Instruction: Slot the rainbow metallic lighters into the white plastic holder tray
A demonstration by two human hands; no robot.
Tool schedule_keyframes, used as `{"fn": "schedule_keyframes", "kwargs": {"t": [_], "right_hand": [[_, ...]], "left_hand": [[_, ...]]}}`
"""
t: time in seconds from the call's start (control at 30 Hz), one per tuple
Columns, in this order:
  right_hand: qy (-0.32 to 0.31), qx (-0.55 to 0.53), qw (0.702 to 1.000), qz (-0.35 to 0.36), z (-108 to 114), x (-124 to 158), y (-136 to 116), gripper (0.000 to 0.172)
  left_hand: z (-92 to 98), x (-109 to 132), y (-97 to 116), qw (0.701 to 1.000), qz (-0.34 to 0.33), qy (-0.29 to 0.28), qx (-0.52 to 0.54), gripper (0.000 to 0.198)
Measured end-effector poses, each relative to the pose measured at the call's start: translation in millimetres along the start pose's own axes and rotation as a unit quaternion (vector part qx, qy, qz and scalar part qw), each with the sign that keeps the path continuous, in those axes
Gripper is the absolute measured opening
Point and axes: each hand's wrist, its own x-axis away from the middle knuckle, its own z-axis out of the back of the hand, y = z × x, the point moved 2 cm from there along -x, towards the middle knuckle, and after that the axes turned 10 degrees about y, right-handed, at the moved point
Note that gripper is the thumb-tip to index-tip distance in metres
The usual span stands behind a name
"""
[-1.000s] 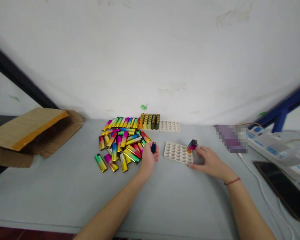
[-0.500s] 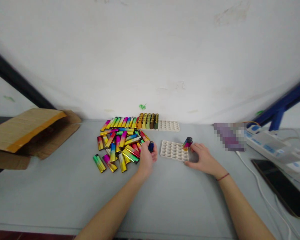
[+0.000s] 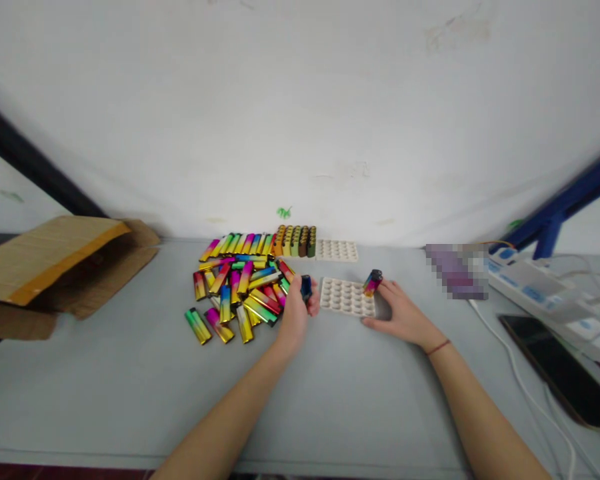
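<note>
My left hand is closed around a dark blue lighter, beside the right edge of a pile of shiny multicoloured lighters. A white tray with round hollows lies to its right. One purple and yellow lighter stands slightly tilted at the tray's far right corner. My right hand is at the tray's right end, thumb and fingers apart, fingertips close to that lighter; no object shows in its grasp.
Behind are a filled tray of upright lighters and another white tray. An open cardboard box lies left. At right are a phone, a power strip, cables and a pixelated purple item.
My left hand has moved slightly right and the blue lighter in it shows more. My right hand has shifted slightly left and up. The standing lighter remains at the tray's corner.
</note>
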Motion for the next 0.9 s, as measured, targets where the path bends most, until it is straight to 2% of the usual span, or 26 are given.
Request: {"fn": "schedule_keyframes", "kwargs": {"t": [0.13, 0.33, 0.43, 0.57, 0.77, 0.83, 0.9], "right_hand": [[-0.023, -0.005, 1.000, -0.007, 3.7, -2.6, -2.0, 0.071], [-0.031, -0.012, 0.999, -0.017, 5.0, -3.8, -3.5, 0.072], [-0.024, -0.021, 0.999, -0.017, 2.7, -3.7, -2.7, 0.075], [-0.016, -0.031, 0.999, -0.011, -0.4, -3.7, -1.2, 0.078], [-0.018, -0.031, 0.999, -0.007, -1.8, -4.1, -2.2, 0.078], [-0.018, -0.035, 0.999, -0.007, -2.6, -4.5, -2.2, 0.079], [-0.012, -0.037, 0.999, -0.007, -3.7, -4.8, -1.7, 0.079]], "left_hand": [[-0.9, 2.0, -1.9, 0.989, -0.117, -0.045, -0.078, 0.039], [-0.9, 4.4, -0.7, 0.942, -0.246, -0.078, -0.213, 0.032], [-8.0, 3.8, -0.7, 0.923, -0.260, -0.113, -0.259, 0.027], [-22.2, 4.4, -6.9, 0.920, -0.240, -0.156, -0.267, 0.023], [-38.8, 4.4, -20.1, 0.921, -0.236, -0.142, -0.277, 0.023], [-41.9, 4.4, -20.2, 0.909, -0.250, -0.151, -0.298, 0.023], [-43.8, 4.7, -17.4, 0.884, -0.288, -0.164, -0.329, 0.023]]}}
